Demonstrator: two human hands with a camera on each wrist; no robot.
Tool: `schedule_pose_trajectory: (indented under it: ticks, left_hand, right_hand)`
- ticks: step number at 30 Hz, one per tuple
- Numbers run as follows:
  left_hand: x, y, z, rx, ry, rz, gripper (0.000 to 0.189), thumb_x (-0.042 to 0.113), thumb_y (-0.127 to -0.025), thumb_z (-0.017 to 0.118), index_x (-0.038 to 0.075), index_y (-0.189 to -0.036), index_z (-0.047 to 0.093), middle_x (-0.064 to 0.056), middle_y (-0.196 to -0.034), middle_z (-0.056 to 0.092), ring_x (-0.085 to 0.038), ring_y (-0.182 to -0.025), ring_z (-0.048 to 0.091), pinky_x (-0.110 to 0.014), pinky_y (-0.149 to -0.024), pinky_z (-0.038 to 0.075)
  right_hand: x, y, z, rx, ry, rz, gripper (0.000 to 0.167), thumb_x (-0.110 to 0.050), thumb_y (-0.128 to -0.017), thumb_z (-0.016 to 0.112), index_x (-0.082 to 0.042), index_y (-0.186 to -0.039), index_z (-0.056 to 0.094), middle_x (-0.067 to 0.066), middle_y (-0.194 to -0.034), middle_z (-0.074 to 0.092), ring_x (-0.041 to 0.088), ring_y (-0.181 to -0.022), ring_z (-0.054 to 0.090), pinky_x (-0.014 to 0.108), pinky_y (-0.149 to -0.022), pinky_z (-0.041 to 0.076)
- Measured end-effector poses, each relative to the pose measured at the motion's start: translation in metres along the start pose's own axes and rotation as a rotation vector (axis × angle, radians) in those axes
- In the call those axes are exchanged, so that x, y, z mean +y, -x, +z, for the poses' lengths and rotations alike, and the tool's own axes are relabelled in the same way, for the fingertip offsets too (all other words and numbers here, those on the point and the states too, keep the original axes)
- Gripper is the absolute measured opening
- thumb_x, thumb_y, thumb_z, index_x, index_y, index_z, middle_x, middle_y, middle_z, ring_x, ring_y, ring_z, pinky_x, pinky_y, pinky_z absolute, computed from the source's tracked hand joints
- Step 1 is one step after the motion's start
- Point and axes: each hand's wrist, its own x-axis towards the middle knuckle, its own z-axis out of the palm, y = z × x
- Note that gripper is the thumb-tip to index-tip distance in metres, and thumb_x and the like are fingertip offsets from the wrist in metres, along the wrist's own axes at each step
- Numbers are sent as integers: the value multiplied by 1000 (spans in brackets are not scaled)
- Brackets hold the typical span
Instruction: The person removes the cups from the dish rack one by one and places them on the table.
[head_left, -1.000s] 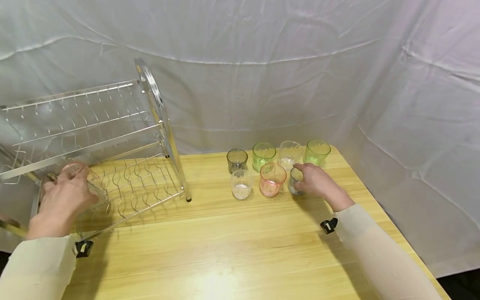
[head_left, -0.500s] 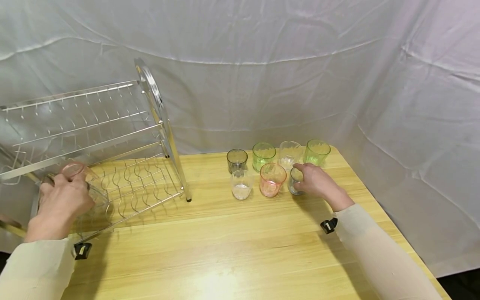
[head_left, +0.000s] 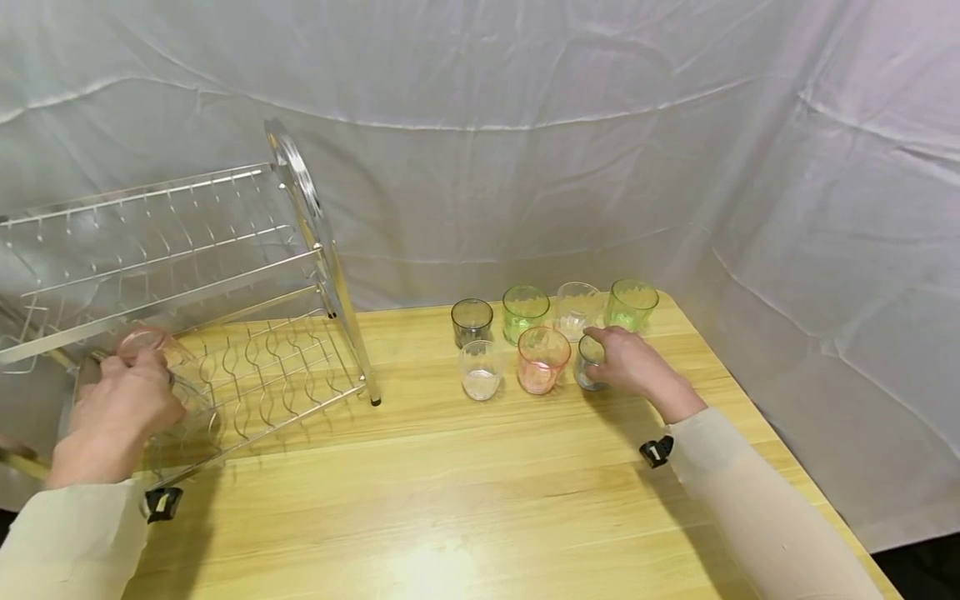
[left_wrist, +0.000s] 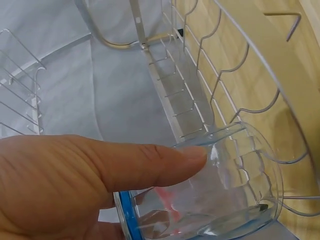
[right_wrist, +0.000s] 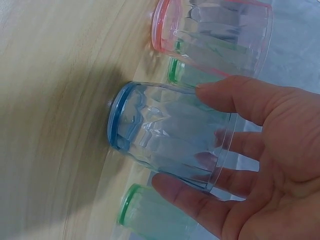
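My left hand (head_left: 120, 412) is at the left end of the rack's lower tier. In the left wrist view its thumb lies along a clear tumbler (left_wrist: 235, 185) with a blue base, gripping it on its side, while the other fingers are mostly hidden behind. A pink tumbler (head_left: 142, 340) shows just beyond that hand. At the right, my right hand (head_left: 630, 367) holds a blue tumbler (right_wrist: 165, 130) near its rim, thumb on one side and fingers on the other. That tumbler stands at the right end of the front row of glasses.
A two-tier wire dish rack (head_left: 262, 392) stands at the left. Beside the blue tumbler is another pink tumbler (head_left: 543, 362), then a clear one (head_left: 480, 371). Behind stand a dark grey glass (head_left: 472, 323), two green glasses (head_left: 525, 315) and a clear glass (head_left: 576, 310).
My left hand has shifted slightly down and left, uncovering a bit more of the pink tumbler beyond it. My right hand keeps its place on the blue tumbler.
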Motion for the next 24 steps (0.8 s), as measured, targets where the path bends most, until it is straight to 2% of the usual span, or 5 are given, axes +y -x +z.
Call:
schedule_pose_trajectory:
  ticks: [5,9,12,18,24]
  left_hand:
    - [5,4,-3,59,8,3,83,10,-82,64,-17,-147,19,-60,-128,22,-79,-102,35,-82,-85,38]
    - [11,4,-6,69,3,56,90,12,-83,66,-18,-151,15,-62,-131,20,-80,-105,34,-82,-88,35]
    - [16,6,-8,58,16,68,89,14,-82,71,-19,-147,20,-63,-135,15,-80,-104,35,-81,-86,36]
    - [24,8,-10,-1,51,9,86,27,-85,80,-9,-145,31,-57,-148,5,-83,-105,35,-81,-82,42]
    - [32,8,-13,-30,22,25,96,35,-86,82,-12,-150,28,-50,-158,-6,-86,-111,32,-79,-79,45]
  right_hand:
    - [0,0,0,3,-2,-10,73,-19,-89,73,2,-154,48,35,-146,55,53,-135,53,67,-110,45]
    - [0,0,0,6,-7,-12,73,-18,-89,73,3,-154,48,35,-146,55,53,-136,52,66,-111,45]
    - [-1,0,0,3,-10,-8,73,-18,-89,73,2,-154,48,34,-147,55,53,-137,52,66,-111,45]
    - [1,-1,0,-16,-21,10,79,-21,-89,74,1,-158,42,36,-150,51,55,-137,50,67,-110,45]
    - [1,2,0,-4,-38,30,87,-27,-90,73,2,-162,34,38,-158,39,60,-144,38,73,-120,29]
